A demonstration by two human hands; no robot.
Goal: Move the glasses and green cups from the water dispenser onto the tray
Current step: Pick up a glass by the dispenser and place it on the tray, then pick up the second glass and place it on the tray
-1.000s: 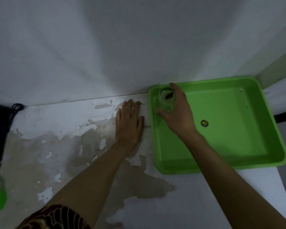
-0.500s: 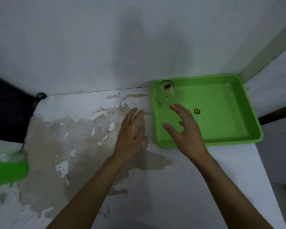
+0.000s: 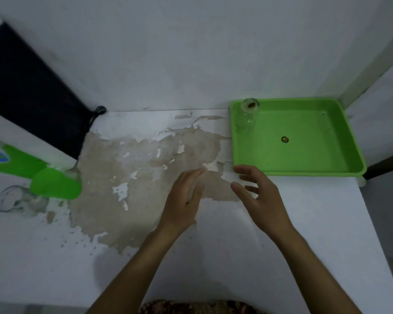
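Both hands, left (image 3: 182,198) & right (image 3: 256,196), hovering open & empty; next reach w/ care toward glass (image 3: 18,199) beside green cup (image 3: 55,183).

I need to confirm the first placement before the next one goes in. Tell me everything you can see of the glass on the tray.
The glass is small, clear and colourless, standing upright with its round mouth open upward. It sits in the far-left corner of the green tray, close to the tray's walls. Something small and brownish shows through its mouth; what it is cannot be told. Neither hand touches it, and nothing else in the tray stands against it.
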